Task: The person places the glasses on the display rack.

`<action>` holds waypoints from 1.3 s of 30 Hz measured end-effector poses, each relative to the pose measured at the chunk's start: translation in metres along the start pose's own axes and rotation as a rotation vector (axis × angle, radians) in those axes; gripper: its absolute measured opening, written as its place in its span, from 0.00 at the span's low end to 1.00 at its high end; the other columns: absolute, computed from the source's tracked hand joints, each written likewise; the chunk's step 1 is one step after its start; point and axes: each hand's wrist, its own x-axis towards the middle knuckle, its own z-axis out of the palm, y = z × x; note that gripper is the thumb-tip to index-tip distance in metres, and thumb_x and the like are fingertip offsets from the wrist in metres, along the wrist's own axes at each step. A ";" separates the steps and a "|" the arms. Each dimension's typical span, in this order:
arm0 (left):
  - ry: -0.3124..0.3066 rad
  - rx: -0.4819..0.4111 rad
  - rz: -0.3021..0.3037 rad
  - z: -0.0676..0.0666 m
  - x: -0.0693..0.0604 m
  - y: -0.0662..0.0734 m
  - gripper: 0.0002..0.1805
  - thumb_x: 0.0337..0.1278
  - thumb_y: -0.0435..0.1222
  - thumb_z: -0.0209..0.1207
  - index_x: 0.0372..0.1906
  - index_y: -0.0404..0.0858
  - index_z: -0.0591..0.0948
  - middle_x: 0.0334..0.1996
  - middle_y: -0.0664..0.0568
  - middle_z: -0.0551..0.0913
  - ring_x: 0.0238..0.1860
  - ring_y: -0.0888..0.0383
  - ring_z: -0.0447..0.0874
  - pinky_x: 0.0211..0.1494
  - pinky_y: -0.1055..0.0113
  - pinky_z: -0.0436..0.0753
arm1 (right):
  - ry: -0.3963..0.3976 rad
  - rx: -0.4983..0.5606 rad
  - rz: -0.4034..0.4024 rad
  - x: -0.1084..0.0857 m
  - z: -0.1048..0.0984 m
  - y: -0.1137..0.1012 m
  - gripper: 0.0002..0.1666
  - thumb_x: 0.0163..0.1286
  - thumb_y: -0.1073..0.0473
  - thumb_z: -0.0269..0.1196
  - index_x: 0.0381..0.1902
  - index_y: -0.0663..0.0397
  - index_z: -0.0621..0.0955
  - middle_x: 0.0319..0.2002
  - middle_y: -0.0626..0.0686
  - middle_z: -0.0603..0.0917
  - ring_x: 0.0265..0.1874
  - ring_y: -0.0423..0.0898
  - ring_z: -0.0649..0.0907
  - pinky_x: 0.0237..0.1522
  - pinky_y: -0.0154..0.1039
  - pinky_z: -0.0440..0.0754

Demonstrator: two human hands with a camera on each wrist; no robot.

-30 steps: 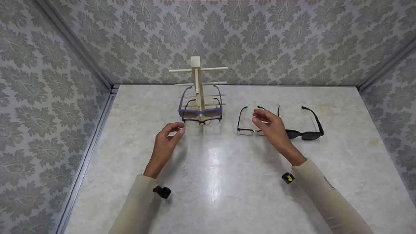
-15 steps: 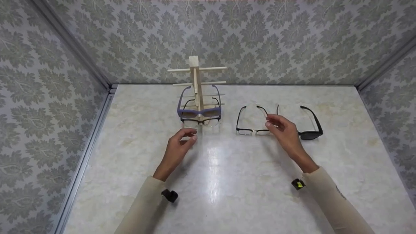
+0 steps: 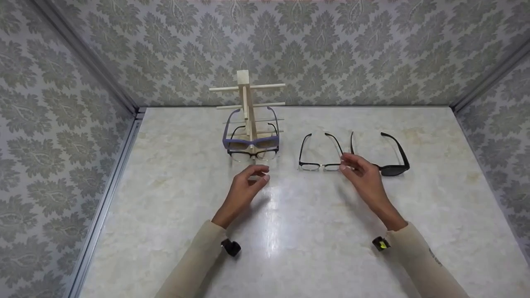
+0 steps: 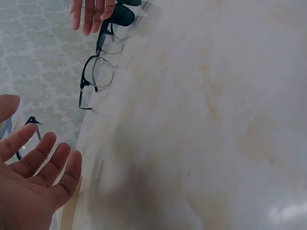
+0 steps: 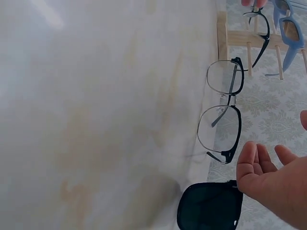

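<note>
My left hand point(image 3: 246, 184) hovers over the table in front of the wooden display rack, fingers loosely bent and holding nothing. On the rack point(image 3: 243, 77) hang purple-framed sunglasses point(image 3: 266, 143), with black-browed eyeglasses point(image 3: 266, 155) below them. To the right, another pair of black-browed eyeglasses point(image 3: 309, 167) stands on the table with its temples pointing back. Beside it are black sunglasses point(image 3: 394, 170), whose left lens my right hand point(image 3: 364, 180) hides in the head view. That hand is at the eyeglasses' right end; in the right wrist view its fingers point(image 5: 247, 160) appear apart from the frame.
Wooden pegs point(image 3: 269, 86) stick out sideways from the rack's upper part. A patterned wall point(image 3: 331, 49) rises behind the marbled table point(image 3: 306, 248), and a metal rail point(image 3: 103, 203) runs along the left edge.
My left hand has moved right and toward the table's front, away from the rack. My right hand has shifted right and slightly nearer, uncovering the eyeglasses' right lens. The glasses have stayed put.
</note>
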 end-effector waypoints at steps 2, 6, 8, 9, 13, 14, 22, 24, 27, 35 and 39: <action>-0.012 -0.004 0.000 0.007 0.003 0.000 0.23 0.82 0.43 0.65 0.69 0.34 0.83 0.63 0.45 0.86 0.62 0.50 0.85 0.66 0.47 0.86 | 0.003 0.008 0.006 -0.003 0.000 0.002 0.29 0.82 0.61 0.69 0.74 0.69 0.78 0.68 0.72 0.81 0.67 0.58 0.83 0.62 0.29 0.82; -0.028 -0.001 -0.010 0.020 0.011 -0.002 0.23 0.82 0.43 0.65 0.70 0.34 0.83 0.63 0.44 0.86 0.62 0.50 0.85 0.67 0.47 0.86 | 0.020 -0.005 0.028 -0.008 -0.001 0.007 0.30 0.81 0.61 0.70 0.74 0.69 0.78 0.67 0.69 0.82 0.67 0.59 0.83 0.62 0.28 0.81; -0.035 -0.003 -0.014 0.025 0.016 -0.003 0.23 0.82 0.43 0.65 0.70 0.34 0.83 0.63 0.45 0.86 0.62 0.50 0.85 0.67 0.47 0.86 | 0.022 -0.007 0.033 -0.011 -0.001 0.010 0.30 0.81 0.61 0.69 0.74 0.70 0.77 0.66 0.69 0.83 0.67 0.59 0.83 0.61 0.28 0.82; -0.038 -0.003 -0.014 0.028 0.018 -0.004 0.23 0.82 0.43 0.65 0.70 0.34 0.83 0.63 0.45 0.86 0.62 0.49 0.85 0.67 0.47 0.86 | 0.023 -0.010 0.033 -0.012 -0.001 0.011 0.30 0.81 0.61 0.69 0.74 0.70 0.78 0.66 0.68 0.83 0.66 0.59 0.83 0.60 0.29 0.83; -0.051 -0.017 -0.008 0.037 0.024 -0.005 0.23 0.82 0.41 0.65 0.70 0.32 0.82 0.63 0.45 0.86 0.62 0.48 0.85 0.67 0.47 0.86 | 0.017 0.003 0.034 -0.016 0.000 0.015 0.30 0.82 0.61 0.69 0.75 0.68 0.78 0.66 0.68 0.82 0.66 0.58 0.83 0.55 0.30 0.86; -0.053 -0.016 -0.008 0.039 0.025 -0.005 0.23 0.82 0.42 0.65 0.70 0.33 0.83 0.63 0.45 0.86 0.62 0.48 0.85 0.67 0.47 0.85 | 0.015 0.003 0.036 -0.016 0.000 0.016 0.30 0.82 0.61 0.69 0.75 0.67 0.78 0.67 0.68 0.82 0.66 0.58 0.83 0.54 0.30 0.87; -0.069 -0.027 -0.014 0.054 0.035 -0.004 0.24 0.82 0.41 0.64 0.72 0.33 0.81 0.64 0.42 0.86 0.61 0.48 0.86 0.67 0.48 0.85 | 0.043 -0.011 0.045 -0.020 0.000 0.019 0.31 0.81 0.64 0.69 0.77 0.66 0.77 0.69 0.66 0.82 0.66 0.60 0.83 0.55 0.30 0.87; -0.076 -0.042 -0.010 0.059 0.038 -0.003 0.25 0.82 0.41 0.64 0.73 0.32 0.81 0.65 0.41 0.85 0.60 0.47 0.87 0.65 0.49 0.87 | 0.063 -0.020 0.040 -0.021 0.000 0.020 0.31 0.81 0.63 0.69 0.76 0.66 0.77 0.69 0.65 0.82 0.66 0.60 0.84 0.54 0.30 0.88; -0.087 -0.064 -0.009 0.063 0.041 -0.003 0.25 0.83 0.41 0.64 0.74 0.33 0.80 0.66 0.40 0.84 0.60 0.48 0.87 0.59 0.52 0.89 | 0.074 -0.040 0.038 -0.022 0.001 0.020 0.31 0.81 0.62 0.70 0.77 0.63 0.77 0.69 0.64 0.83 0.65 0.60 0.85 0.53 0.30 0.88; -0.100 -0.082 -0.052 0.074 0.050 -0.001 0.25 0.83 0.41 0.64 0.74 0.35 0.80 0.64 0.45 0.85 0.59 0.50 0.87 0.53 0.59 0.91 | 0.017 -0.106 0.080 -0.021 0.002 0.020 0.36 0.82 0.58 0.69 0.82 0.57 0.73 0.65 0.66 0.86 0.64 0.60 0.86 0.55 0.30 0.88; -0.119 -0.085 -0.065 0.077 0.054 0.000 0.26 0.83 0.41 0.63 0.75 0.32 0.80 0.64 0.44 0.86 0.60 0.50 0.87 0.53 0.59 0.91 | -0.001 -0.103 0.086 -0.018 0.003 0.022 0.37 0.82 0.59 0.70 0.83 0.59 0.72 0.64 0.66 0.87 0.60 0.55 0.89 0.55 0.32 0.89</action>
